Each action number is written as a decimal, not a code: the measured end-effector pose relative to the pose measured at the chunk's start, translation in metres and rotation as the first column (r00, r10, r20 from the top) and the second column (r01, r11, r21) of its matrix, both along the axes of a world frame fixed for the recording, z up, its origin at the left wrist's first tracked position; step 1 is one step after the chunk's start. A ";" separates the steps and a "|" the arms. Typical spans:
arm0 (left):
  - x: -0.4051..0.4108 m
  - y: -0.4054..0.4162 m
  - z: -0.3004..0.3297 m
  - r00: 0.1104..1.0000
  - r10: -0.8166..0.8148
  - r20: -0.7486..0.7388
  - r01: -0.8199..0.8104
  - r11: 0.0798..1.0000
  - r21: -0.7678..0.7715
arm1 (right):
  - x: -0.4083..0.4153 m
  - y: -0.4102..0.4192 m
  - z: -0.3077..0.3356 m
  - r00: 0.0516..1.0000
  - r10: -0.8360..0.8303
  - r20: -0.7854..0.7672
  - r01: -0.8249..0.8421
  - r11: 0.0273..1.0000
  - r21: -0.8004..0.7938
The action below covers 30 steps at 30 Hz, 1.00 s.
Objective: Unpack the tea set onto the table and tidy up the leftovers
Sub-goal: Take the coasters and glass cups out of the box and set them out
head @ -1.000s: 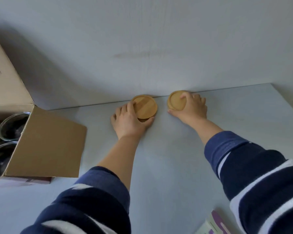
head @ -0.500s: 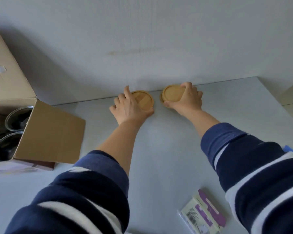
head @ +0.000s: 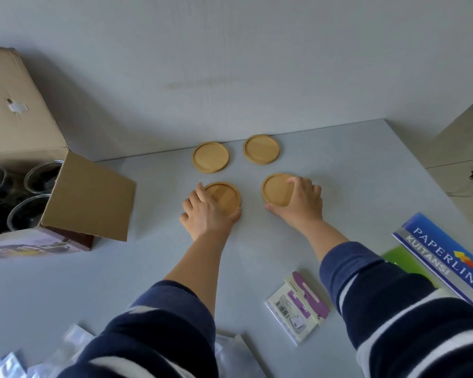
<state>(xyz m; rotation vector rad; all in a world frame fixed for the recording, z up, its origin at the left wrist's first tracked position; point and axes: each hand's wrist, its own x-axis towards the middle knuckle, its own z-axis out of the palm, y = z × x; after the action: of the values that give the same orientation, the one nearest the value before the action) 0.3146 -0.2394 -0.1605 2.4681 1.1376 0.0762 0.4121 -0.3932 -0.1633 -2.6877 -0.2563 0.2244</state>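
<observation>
L hand (head: 205,211) & R hand (head: 301,203) each on near coaster; 2 more by wall.

The left hand (head: 206,211) hides part of the near-left coaster (head: 224,196); glass cups (head: 28,214) in the cardboard box (head: 88,197) are cropped at the left edge.

A: Four coasters, pale wood, matt, grain faint. Far pair (head: 210,157) and (head: 261,149) near the table's far edge; near pair (head: 224,196) and (head: 277,190) each under a hand.

B: Table (head: 120,268)?

A: Smooth, matt grey-white, no sheen.

B: Box (head: 88,197) by the left edge?

A: Plain brown cardboard, dull, flap open. Glass cups (head: 28,216) inside, clear and glossy.

B: Near edge?

A: Crinkled clear plastic wrap (head: 74,347), shiny. Glossy printed paper pad (head: 445,257) at the right edge. Sleeves (head: 159,331) knit cloth, soft, striped.
</observation>
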 end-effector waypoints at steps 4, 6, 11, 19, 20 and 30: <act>-0.006 0.009 0.009 0.999 -0.043 -0.022 0.043 0.999 -0.018 | 0.000 0.005 0.011 0.996 0.029 -0.080 -0.034 0.998 -0.057; -0.014 0.020 0.020 0.999 -0.041 -0.001 0.041 0.999 0.010 | -0.002 0.013 0.019 0.996 0.056 -0.069 -0.063 0.993 -0.103; -0.048 0.076 0.063 0.988 0.000 0.152 -0.029 0.982 0.189 | -0.016 0.073 0.053 0.970 0.244 -0.013 -0.244 0.964 -0.110; -0.140 0.187 0.107 0.949 0.192 0.251 -0.267 0.911 0.315 | -0.097 0.224 0.096 0.820 0.570 -0.063 -0.543 0.807 0.234; -0.153 0.199 0.106 0.946 0.216 0.242 -0.286 0.906 0.311 | -0.109 0.240 0.101 0.799 0.593 -0.099 -0.543 0.783 0.303; -0.210 0.243 0.081 0.910 0.325 0.256 -0.380 0.903 0.202 | -0.165 0.347 0.093 0.893 0.432 -0.123 -0.350 0.842 0.410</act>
<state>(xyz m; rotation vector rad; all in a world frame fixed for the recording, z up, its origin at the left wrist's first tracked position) 0.1042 0.0034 -0.0796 2.3482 1.5432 0.6151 0.2467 -0.0467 -0.0704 -2.1809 -0.7127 0.5252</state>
